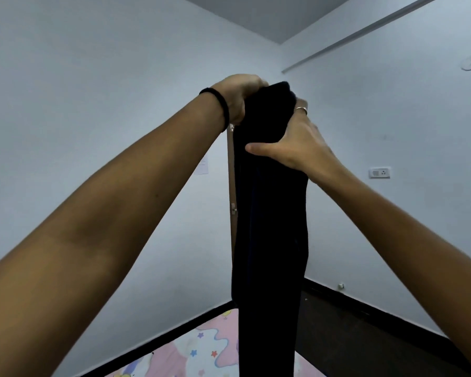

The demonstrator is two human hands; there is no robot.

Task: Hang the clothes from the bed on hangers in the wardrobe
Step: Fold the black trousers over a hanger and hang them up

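you held a dark garment (269, 213) up at arm's length over the bed (201, 349).

your left hand (238, 97) was closed over its top edge, grip clamped on the cloth; your right hand (297, 142) gripped it just below, thumb pressed across the near face, a ring (301, 109) on one finger. the garment hung straight down in a narrow fold, its lower end running out of view above the patterned sheet. a black band (219, 104) circled your left wrist.
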